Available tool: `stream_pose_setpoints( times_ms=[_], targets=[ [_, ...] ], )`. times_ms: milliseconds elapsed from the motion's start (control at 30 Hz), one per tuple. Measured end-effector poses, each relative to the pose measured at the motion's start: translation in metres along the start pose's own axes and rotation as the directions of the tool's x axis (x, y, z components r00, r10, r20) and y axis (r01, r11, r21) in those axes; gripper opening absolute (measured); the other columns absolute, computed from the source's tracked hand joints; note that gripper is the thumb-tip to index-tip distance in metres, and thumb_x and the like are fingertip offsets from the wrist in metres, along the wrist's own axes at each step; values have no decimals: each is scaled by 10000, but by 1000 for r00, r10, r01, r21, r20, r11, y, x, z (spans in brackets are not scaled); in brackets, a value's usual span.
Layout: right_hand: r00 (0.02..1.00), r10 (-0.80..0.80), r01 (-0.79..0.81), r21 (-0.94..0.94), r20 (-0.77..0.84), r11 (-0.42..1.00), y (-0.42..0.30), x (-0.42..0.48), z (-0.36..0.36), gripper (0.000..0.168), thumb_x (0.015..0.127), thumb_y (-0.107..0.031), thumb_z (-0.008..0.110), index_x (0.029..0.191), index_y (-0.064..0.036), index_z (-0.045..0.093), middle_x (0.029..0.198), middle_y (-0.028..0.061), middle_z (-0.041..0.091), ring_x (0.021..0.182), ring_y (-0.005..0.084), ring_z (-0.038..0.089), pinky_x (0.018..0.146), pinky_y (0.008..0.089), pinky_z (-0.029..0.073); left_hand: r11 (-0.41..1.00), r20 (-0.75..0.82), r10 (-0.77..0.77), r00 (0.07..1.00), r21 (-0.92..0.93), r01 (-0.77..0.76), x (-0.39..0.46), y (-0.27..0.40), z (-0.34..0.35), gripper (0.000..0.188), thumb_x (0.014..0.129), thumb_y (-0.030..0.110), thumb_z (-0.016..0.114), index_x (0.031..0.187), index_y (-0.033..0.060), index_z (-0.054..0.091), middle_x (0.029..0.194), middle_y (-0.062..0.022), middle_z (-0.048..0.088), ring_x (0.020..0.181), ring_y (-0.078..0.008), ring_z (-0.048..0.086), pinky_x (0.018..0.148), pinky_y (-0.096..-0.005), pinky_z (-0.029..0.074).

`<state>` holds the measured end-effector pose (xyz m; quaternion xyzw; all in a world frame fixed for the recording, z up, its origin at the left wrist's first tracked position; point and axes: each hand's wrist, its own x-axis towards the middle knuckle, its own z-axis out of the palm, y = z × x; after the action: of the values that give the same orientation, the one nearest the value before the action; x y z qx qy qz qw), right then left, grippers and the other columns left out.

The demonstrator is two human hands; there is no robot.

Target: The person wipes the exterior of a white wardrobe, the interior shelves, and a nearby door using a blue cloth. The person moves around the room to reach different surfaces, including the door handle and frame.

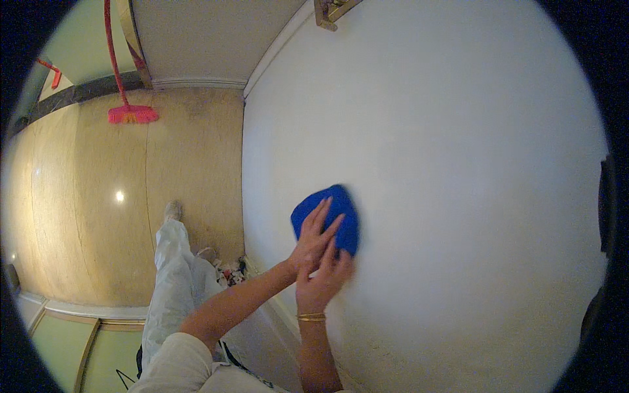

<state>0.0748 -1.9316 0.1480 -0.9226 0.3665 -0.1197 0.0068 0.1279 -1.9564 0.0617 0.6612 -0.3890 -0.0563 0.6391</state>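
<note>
A blue cloth [350, 216] lies against a large smooth pale surface [442, 196]. My left hand [314, 238] presses on the cloth with its fingers spread, holding it to the surface. Just below, my right hand [327, 277], with thin gold bangles at the wrist, is at the lower edge of the cloth, its fingers bent. That hand is blurred and partly overlaps the left one, so whether it grips the cloth is unclear.
To the left, a pink broom [132, 114] stands on the tan floor [113, 196]. A shoe [173, 210] shows below the pale trousers. Small mixed debris [230, 273] lies by the lower edge of the pale surface. A wooden frame piece [327, 17] is at the top.
</note>
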Motion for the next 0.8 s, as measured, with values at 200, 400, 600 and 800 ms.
stream_pose_setpoints(
  times_ms=[200, 400, 600, 800],
  targets=[
    [910, 56, -48, 29, -410, 998, -33, 69, -83, 519, 838, -404, 385, 1194, -27, 415, 1130, 218, 402, 1058, 354, 345, 894, 466, 254, 941, -20, 308, 951, -144, -307, 129, 86, -39, 497, 749, 327, 491, 1225, 232, 385, 1353, -173, 156, 1234, -358, 162, 932, -568, 115],
    [957, -71, 23, -171, -281, 985, -31, 92, -26, 459, 816, -357, 415, 1150, -47, 469, 1017, 190, 458, 933, 341, 410, 858, 460, 289, 981, -53, 155, 987, -114, -160, 112, 12, -7, 476, 771, 324, 445, 1227, 202, 382, 1360, -156, 147, 1253, -333, 132, 957, -542, 86],
    [995, -76, 71, -77, -64, 995, -27, 101, 78, 441, 774, -314, 466, 1145, -75, 471, 1009, 186, 440, 940, 343, 395, 871, 479, 263, 979, -40, -179, 983, -107, 174, 75, -73, 17, 508, 768, 238, 475, 1248, 140, 342, 1350, -196, 127, 1243, -358, 137, 985, -476, 138],
    [976, 10, -33, -101, -216, 994, -45, 116, 29, 527, 805, -388, 438, 1211, -56, 398, 1141, 210, 383, 1070, 372, 327, 928, 493, 205, 993, 93, 91, 992, -79, -83, 137, -35, -29, 550, 733, 245, 507, 1251, 168, 339, 1348, -212, 114, 1232, -397, 129, 959, -546, 117]
  ],
)
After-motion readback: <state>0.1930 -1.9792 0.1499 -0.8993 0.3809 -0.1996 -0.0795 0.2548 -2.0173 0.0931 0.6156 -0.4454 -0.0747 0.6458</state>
